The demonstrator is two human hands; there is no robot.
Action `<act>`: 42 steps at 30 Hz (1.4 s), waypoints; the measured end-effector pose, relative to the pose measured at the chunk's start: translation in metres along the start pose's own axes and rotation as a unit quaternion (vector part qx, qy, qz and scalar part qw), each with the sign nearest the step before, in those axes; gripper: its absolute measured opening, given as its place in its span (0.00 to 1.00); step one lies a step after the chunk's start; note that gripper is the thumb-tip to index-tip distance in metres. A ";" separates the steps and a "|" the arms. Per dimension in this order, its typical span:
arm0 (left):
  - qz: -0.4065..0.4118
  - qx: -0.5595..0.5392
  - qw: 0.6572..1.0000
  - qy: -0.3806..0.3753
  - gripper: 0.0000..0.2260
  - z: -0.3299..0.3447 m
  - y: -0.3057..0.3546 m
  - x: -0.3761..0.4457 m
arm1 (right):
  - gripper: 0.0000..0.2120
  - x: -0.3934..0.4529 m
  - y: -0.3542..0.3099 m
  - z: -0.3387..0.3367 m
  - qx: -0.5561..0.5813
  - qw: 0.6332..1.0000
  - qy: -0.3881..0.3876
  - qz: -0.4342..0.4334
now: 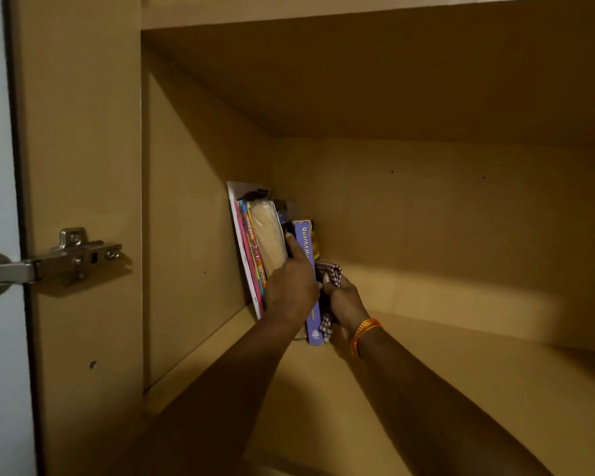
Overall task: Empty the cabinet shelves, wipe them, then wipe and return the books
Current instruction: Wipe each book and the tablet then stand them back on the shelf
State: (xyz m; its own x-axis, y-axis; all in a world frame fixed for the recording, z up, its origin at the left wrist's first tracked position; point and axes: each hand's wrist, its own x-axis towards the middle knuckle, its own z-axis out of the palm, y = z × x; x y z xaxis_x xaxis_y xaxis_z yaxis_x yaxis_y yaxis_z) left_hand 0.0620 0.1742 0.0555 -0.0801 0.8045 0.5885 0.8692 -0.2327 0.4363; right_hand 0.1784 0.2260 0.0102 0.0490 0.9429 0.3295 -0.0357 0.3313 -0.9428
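Both forearms reach up from the lower edge of the view into 1 open cabinet compartment. At the near left, a metal hinge (pixel 73 257) joins the cabinet side panel (pixel 83 149) to the door, of which only a pale strip shows. The shelf (pixel 461 389) is bare wood across its middle and right.

Books (pixel 272 249) stand upright in a row in the back left corner of the shelf, the outermost leaning against the side wall. The rightmost is a purple book (pixel 308 269) with "Quantitative" partly readable on its spine.

The left hand (pixel 291 286) lies against the row, index finger stretched up along the gap beside the purple spine; whether the remaining fingers grip a book cannot be told.

The right hand (pixel 342 298), with an orange thread band (pixel 363 333) at the wrist, is closed around a checked cloth (pixel 328 274), just right of the purple book and touching it. Cloth ends show above and below the fist.
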 end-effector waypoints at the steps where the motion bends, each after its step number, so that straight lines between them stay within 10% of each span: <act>1: -0.002 0.001 1.000 0.006 0.51 -0.003 -0.003 -0.001 | 0.11 -0.001 -0.001 0.003 -0.005 1.000 0.002 0.002; 24: 0.131 0.159 0.978 -0.034 0.31 -0.003 -0.028 -0.018 | 0.11 -0.052 -0.017 0.006 0.015 0.999 0.025 0.017; 30: 0.033 -0.096 0.990 -0.102 0.31 -0.002 -0.021 -0.023 | 0.11 -0.077 -0.050 -0.016 0.017 0.994 0.104 -0.038; 38: -0.060 -0.446 0.867 -0.217 0.29 -0.031 0.005 -0.072 | 0.16 -0.147 -0.107 -0.031 0.098 0.989 0.087 -0.069; 42: -0.032 -0.538 0.813 -0.220 0.13 -0.041 0.018 -0.103 | 0.15 -0.197 -0.125 -0.032 0.047 0.992 0.094 -0.075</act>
State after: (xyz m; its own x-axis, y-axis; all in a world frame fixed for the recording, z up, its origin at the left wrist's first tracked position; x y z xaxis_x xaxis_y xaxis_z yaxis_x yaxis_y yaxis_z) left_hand 0.0661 0.0645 0.0307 0.2800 0.8962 0.3441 -0.0798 -0.3355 0.9387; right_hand 0.2049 -0.0027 0.0619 0.2463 0.8625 0.4421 -0.1064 0.4774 -0.8722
